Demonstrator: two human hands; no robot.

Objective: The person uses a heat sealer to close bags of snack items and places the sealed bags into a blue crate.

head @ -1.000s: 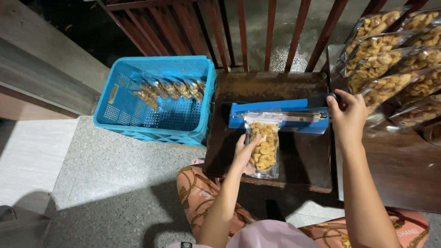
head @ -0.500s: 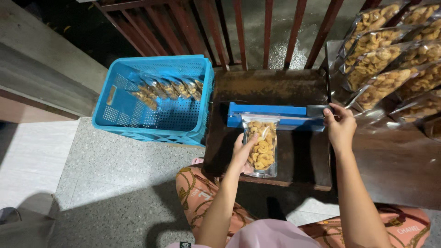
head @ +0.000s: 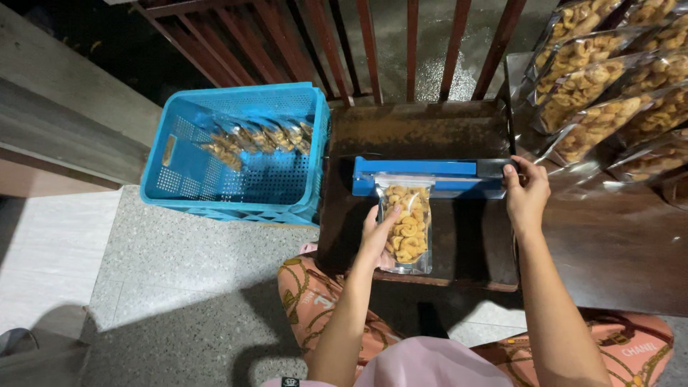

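Observation:
A clear pouch of golden cashew nuts (head: 406, 226) lies on a dark wooden stool (head: 423, 132), its top edge tucked under the bar of a blue heat sealer (head: 423, 176). My left hand (head: 374, 236) holds the pouch by its left side. My right hand (head: 527, 195) grips the sealer's black handle end and presses the bar down onto the pouch top.
A blue perforated plastic crate (head: 236, 154) with several sealed nut pouches stands left of the stool. Several filled pouches (head: 609, 93) lie stacked at the upper right on a dark tabletop (head: 616, 244). Red-brown railing bars (head: 412, 43) run behind. Speckled stone floor (head: 179, 287) spreads lower left.
My right hand brought the sealer's bar down from its raised position onto the pouch top. My left hand stayed on the pouch.

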